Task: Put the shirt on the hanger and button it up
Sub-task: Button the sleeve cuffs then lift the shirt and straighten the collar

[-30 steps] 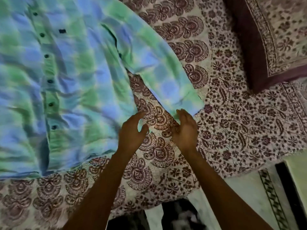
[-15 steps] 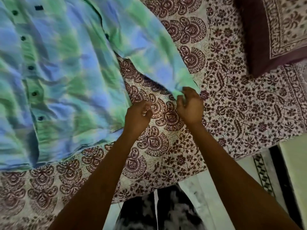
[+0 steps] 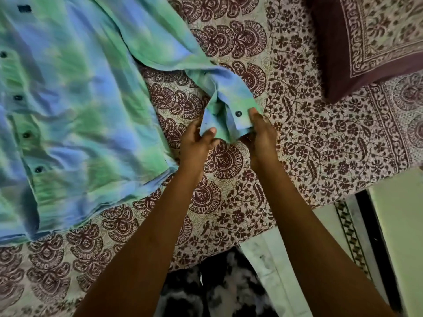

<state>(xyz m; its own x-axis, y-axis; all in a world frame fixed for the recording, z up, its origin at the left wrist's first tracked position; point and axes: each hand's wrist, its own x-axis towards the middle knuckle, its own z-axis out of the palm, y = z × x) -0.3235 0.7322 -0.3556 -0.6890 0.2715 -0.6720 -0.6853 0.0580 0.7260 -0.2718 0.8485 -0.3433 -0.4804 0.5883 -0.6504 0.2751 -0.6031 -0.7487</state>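
While the green-and-blue tie-dye shirt [image 3: 75, 115] lies spread flat on the printed bedsheet [image 3: 320, 143], both hands work at the end of its sleeve [image 3: 174, 49], which runs from the top of the view down to the middle of the bed. The cuff [image 3: 229, 115] is lifted slightly off the sheet and bunched between the two hands. The left hand [image 3: 196, 145] pinches the cuff's near-left edge, thumb on top of the cloth and the other fingers curled beneath it. The right hand [image 3: 261, 133] grips the cuff's right side, thumb pressed on the fabric just beside a dark cuff button [image 3: 238, 113], the remaining fingers tucked under and out of sight. A row of dark front buttons [image 3: 26, 135] runs down the shirt's placket at the left. A maroon-bordered pillow [image 3: 370, 42] rests at the upper right, well apart from the sleeve. Pale floor [image 3: 398, 236] shows beyond the bed's edge at the lower right.
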